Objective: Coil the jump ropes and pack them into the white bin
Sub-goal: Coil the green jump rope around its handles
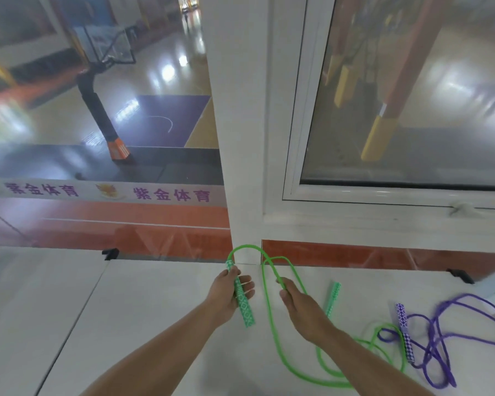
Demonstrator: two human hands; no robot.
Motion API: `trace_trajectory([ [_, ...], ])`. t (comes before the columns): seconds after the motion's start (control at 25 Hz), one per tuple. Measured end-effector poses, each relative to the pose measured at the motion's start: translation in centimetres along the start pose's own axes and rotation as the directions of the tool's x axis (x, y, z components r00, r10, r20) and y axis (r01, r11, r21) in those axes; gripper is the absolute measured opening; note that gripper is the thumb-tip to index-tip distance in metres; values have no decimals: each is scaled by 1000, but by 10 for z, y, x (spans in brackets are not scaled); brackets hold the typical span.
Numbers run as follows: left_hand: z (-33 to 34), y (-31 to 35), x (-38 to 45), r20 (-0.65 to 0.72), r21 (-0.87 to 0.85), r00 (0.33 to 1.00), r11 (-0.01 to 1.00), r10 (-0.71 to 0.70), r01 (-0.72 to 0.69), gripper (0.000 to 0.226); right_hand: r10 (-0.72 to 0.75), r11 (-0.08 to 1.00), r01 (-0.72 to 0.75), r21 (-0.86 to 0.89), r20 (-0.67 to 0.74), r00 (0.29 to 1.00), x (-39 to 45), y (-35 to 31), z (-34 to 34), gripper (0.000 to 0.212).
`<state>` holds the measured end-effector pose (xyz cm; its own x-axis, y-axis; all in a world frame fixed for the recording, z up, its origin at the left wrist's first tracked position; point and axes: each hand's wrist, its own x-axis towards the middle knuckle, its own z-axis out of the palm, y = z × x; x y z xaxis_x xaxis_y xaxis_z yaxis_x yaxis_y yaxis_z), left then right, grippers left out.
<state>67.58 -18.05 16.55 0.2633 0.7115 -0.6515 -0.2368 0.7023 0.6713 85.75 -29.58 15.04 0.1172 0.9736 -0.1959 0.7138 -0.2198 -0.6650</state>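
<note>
Head view: our left hand (228,292) grips a green jump-rope handle (243,298); our right hand (300,307) pinches the green rope (277,347); purple rope (440,338) lies right.

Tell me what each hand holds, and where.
Left hand grips one green handle of the green rope at mid-length; right hand pinches its green cord near a loop.

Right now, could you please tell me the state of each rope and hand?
Green rope: partly looped, mostly loose on the table.
Purple rope: uncoiled, tangled on the table.
Left hand: grips one green handle.
Right hand: pinches the green cord.
</note>
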Motion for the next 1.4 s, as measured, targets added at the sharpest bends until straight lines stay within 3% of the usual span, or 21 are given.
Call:
trace_trajectory([
  [0.16,17,-11,-7,72,51,997,999,-11,8,26,-81,996,81,22,16,997,-2,-20,1,22],
  [0.4,26,-33,-13,82,337,996,939,37,-62,24,114,987,-105,118,-68,991,17,-33,-4,33],
  [0.6,15,-31,-12,-5,194,1000,981,1,0,30,26,989,-23,144,-22,999,16,-26,3,25],
  [0.8,0,-24,-13,164,147,986,989,-34,10,19,64,988,-64,140,3,998,13,-23,15,24],
  [0.92,-4,-25,-12,203,223,978,975,-35,-12,13,72,994,-72,83,1,997,18,-26,17,37],
  [1.04,-4,-29,-9,181,295,983,954,-10,-44,17,71,992,-76,97,57,996,20,-36,21,40],
  [1.24,-13,-10,3,47,114,999,993,14,-19,18,75,982,-97,161,138,988,12,-19,19,33],
  [1.4,-27,10,13,26,39,1000,999,16,-17,15,68,981,-85,173,103,992,4,-7,16,29],
])
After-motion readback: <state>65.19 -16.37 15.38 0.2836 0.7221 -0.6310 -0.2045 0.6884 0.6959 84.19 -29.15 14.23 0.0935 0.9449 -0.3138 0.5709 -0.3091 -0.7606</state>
